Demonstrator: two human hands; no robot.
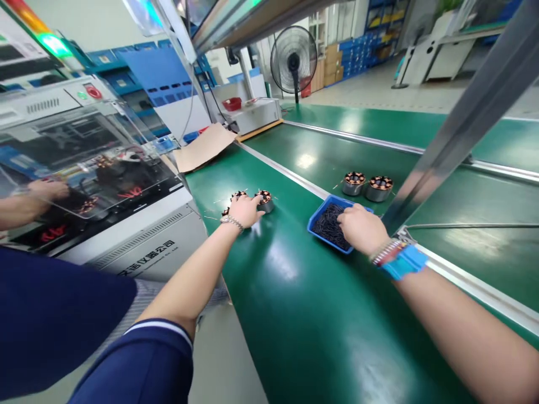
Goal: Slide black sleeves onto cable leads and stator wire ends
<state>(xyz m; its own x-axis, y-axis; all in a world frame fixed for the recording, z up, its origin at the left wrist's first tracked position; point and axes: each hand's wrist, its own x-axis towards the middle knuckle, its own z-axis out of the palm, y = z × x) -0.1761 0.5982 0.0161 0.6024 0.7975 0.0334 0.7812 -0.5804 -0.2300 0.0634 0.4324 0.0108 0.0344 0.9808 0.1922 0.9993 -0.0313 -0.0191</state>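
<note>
My left hand reaches across the green bench, its thumb and fingers at the near side of a motor stator with copper windings. Other wound stators sit partly hidden behind and beside this hand, with thin wire ends sticking out. A blue plastic tray of thin black pieces, like short tubes, lies to the right. My right hand is over the tray's right side, fingers curled down at the pieces. What its fingertips hold is hidden. Two more stators stand behind the tray.
At left stands a machine with a clear cover; a forearm and hand show there. A metal post slants up beside the right hand. A metal rail runs along the bench. Cardboard and a fan are farther back.
</note>
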